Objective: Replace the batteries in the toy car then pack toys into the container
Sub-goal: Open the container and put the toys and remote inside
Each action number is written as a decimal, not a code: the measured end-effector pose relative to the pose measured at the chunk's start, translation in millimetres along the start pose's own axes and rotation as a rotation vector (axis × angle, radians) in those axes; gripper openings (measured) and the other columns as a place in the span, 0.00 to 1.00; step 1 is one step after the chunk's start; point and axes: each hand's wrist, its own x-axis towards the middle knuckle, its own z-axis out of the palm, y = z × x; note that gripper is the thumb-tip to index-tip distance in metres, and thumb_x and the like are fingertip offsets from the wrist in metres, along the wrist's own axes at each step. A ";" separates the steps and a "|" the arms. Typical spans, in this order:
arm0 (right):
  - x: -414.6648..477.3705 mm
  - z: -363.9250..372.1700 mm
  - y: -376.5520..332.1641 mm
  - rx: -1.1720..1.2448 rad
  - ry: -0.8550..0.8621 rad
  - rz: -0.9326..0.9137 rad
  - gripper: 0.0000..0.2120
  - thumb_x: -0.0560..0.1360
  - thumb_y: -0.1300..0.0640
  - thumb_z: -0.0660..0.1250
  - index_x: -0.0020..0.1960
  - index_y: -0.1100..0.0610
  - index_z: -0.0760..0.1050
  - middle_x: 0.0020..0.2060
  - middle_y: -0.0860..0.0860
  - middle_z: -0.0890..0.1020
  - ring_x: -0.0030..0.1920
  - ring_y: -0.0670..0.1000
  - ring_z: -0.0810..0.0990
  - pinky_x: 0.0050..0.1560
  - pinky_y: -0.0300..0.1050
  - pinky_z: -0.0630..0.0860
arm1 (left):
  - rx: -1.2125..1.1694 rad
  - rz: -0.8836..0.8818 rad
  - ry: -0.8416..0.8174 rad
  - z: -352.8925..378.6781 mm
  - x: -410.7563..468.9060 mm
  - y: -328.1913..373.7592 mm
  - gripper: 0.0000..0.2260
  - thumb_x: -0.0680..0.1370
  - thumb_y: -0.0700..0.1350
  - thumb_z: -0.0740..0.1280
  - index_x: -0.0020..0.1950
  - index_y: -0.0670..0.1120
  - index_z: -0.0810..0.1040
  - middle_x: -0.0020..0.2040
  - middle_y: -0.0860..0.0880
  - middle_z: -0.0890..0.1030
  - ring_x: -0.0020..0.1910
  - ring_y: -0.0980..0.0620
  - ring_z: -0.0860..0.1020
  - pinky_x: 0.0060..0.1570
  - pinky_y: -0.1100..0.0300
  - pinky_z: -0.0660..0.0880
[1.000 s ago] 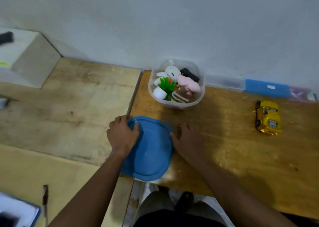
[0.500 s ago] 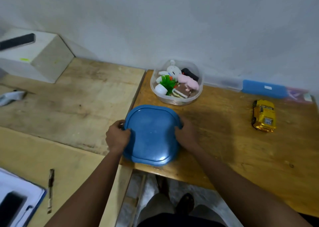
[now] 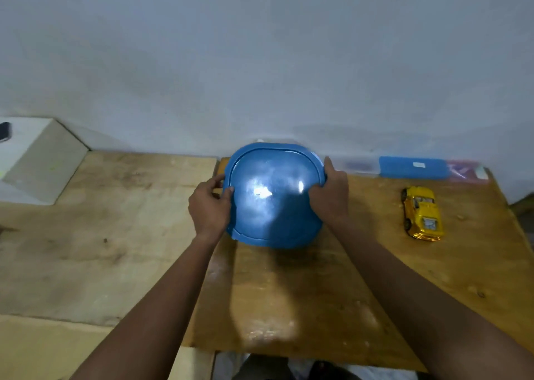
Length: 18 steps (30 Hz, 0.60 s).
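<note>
blue lid (image 3: 274, 197) is up at the back of the orange-brown table (image 3: 289, 293), close in front of the grey wall (image 3: 260, 47), which fills the whole upper half of the view. left of that table lies a paler wooden top (image 3: 101, 235), the two meeting along a straight seam. a white block (image 3: 37, 163) stands at the far left against the wall.

the lid is a glossy rounded square with a raised rim, tilted so its top face shows to the camera. it hides whatever is behind and under it, so i cannot tell whether it touches a container.

both forearms reach in from the near edge. the left hand (image 3: 209, 209) grips the lid's left edge, thumb on the top face and fingers curled round the rim. the right hand (image 3: 329, 192) holds the right edge the same way, thumb on the face, one finger lying up along the far corner.

a blue flat case (image 3: 413, 167) lies along the wall to the right of the lid. the yellow toy car (image 3: 422, 213) sits on the orange-brown table, well apart to the right of the lid, lengthwise from far to near, with neither hand on it. smallest, a dark flat object (image 3: 4, 131) rests on the white block, cut off by the frame edge.
</note>
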 end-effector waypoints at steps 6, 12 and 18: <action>44.8 12.7 -3.9 -0.007 0.154 -0.015 0.12 0.75 0.66 0.62 0.54 0.60 0.80 0.45 0.56 0.81 0.45 0.54 0.79 0.49 0.54 0.81 | -0.006 0.003 -0.029 29.3 51.6 6.5 0.16 0.78 0.46 0.72 0.66 0.47 0.82 0.55 0.47 0.86 0.48 0.50 0.82 0.53 0.61 0.73; 71.3 36.9 1.2 0.050 0.144 0.115 0.17 0.79 0.59 0.65 0.68 0.58 0.75 0.58 0.54 0.75 0.55 0.50 0.76 0.58 0.39 0.72 | 0.020 -0.019 -0.057 49.9 79.4 -0.6 0.15 0.79 0.44 0.71 0.65 0.44 0.82 0.57 0.44 0.85 0.55 0.45 0.82 0.57 0.60 0.73; 81.6 54.6 13.6 0.108 0.150 0.168 0.17 0.81 0.54 0.63 0.69 0.56 0.75 0.59 0.55 0.77 0.55 0.53 0.79 0.58 0.48 0.78 | -0.046 -0.074 -0.051 61.4 89.5 -7.9 0.14 0.79 0.44 0.70 0.64 0.45 0.83 0.56 0.46 0.86 0.52 0.50 0.82 0.56 0.63 0.72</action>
